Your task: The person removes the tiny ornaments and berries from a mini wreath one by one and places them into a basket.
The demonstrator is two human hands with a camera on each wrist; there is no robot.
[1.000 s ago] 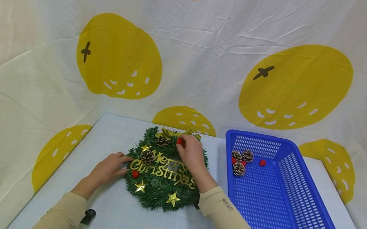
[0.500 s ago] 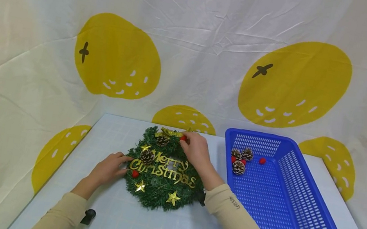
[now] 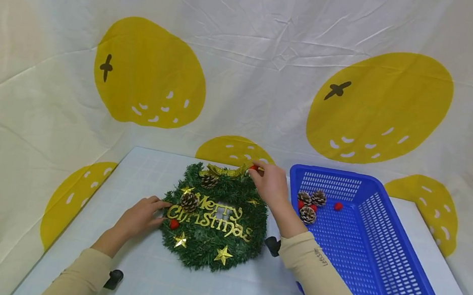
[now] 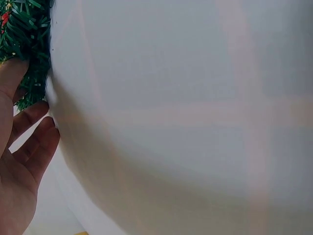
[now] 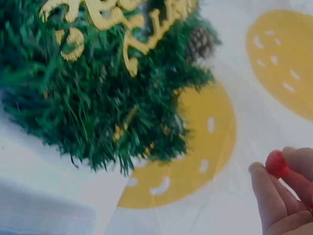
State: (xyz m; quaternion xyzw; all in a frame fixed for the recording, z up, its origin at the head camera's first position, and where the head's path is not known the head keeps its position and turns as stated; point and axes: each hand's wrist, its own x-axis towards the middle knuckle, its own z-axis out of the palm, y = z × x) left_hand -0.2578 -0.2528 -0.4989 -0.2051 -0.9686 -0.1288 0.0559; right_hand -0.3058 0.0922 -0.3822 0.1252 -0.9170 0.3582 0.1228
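Observation:
A green Christmas wreath [image 3: 210, 245] with gold "Merry Christmas" lettering, gold stars, a gold bow, pine cones and a red berry lies on the table. My left hand [image 3: 141, 216] holds its left edge; in the left wrist view the thumb and a finger [image 4: 30, 117] lie on either side of the green tips. Between the thumb and fingertips of my right hand [image 3: 271, 186] is a small red berry [image 5: 277, 164], just off the wreath's upper right, near the bow [image 3: 226, 171]. The right wrist view shows this berry apart from the greenery.
A blue plastic basket [image 3: 402, 264] stands on the right of the table. Pine cones [image 3: 307, 215] and red berries [image 3: 338, 206] lie in its far part. Behind the table hangs a white cloth [image 3: 262, 95] with yellow fruit prints.
My right hand has moved right and away from over the wreath's top, carrying the red berry past the bow's right end. The left hand and wreath look unmoved.

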